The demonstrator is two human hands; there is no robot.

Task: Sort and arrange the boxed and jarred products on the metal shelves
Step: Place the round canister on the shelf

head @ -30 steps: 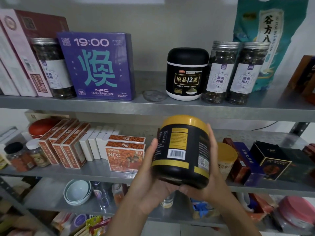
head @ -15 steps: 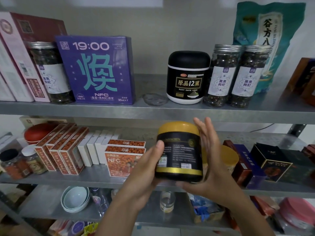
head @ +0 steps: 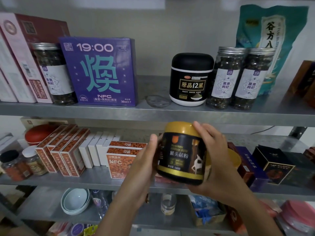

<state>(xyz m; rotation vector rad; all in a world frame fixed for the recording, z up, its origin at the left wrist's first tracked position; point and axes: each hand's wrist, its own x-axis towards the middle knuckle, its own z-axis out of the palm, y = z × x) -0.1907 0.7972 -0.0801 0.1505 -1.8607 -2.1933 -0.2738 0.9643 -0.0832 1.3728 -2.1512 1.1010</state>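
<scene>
Gripped upright the gold-lidded black jar (head: pixel 181 154), left hand (head: pixel 143 169) clasping its 9 o'clock side, right hand (head: pixel 214 160) curled round lid and 3 o'clock side, just below the upper shelf's front edge (head: pixel 119 111). At 12 o'clock, found open shelf room between purple box (head: pixel 98 72) and black-capped jar (head: pixel 191 79), partly taken by a clear disc (head: pixel 158 101). At 1 o'clock, hemmed by a pair of silver-lidded jars (head: pixel 227 79).

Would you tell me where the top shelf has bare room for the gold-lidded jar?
The widest bare patch on the top shelf lies between the purple box and the black jar, though a clear disc lies at its front. Both ends are crowded.
</scene>
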